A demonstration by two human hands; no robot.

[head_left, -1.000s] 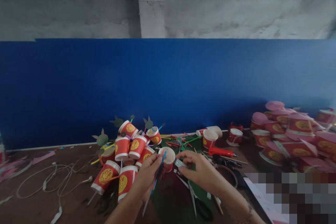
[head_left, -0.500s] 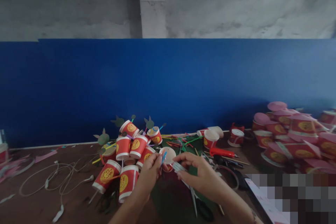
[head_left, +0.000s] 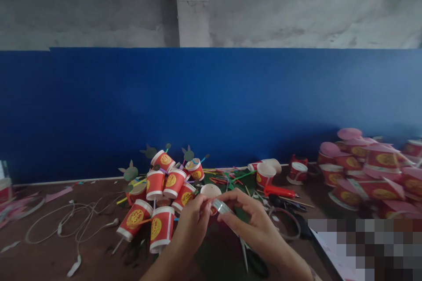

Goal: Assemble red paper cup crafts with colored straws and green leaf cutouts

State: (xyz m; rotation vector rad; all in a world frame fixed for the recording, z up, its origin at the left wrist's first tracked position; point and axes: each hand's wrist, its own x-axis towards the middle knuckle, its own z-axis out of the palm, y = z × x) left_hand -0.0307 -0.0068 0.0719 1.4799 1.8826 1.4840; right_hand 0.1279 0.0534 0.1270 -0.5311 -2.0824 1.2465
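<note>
So both hands are up close together over the dark green sheet (head_left: 212, 257), fingertips nearly meeting. The right hand (head_left: 255, 219) is mostly closed, with a shiny, see-through piece (head_left: 221, 207) pinched between thumb and fingers, its far end pointing at the left hand's fingertips. The left hand (head_left: 194, 219) is curled in with thumb and fingers drawn together, but I honestly can't tell what's in that pinch, or if the clear piece is touching it. Just behind the fingertips there's an open paper cup (head_left: 211, 191), lower part hidden by the hands. Left of the left hand is a messy pile of red and white cups (head_left: 158, 202), some tipped over, with a few rabbit-head cutouts (head_left: 131, 173) at the back, and well beyond that some tangled white earphones (head_left: 74, 266). Scissors (head_left: 244, 254) lie partly under the right hand, handles on the near side. Out past the right hand you've got a red-handled tool (head_left: 281, 191), a couple of open cups (head_left: 266, 174) and, well off to the right, a heap of cups with pink paper (head_left: 372, 167). Thin colored sticks (head_left: 227, 178) are scattered beyond both hands.
</note>
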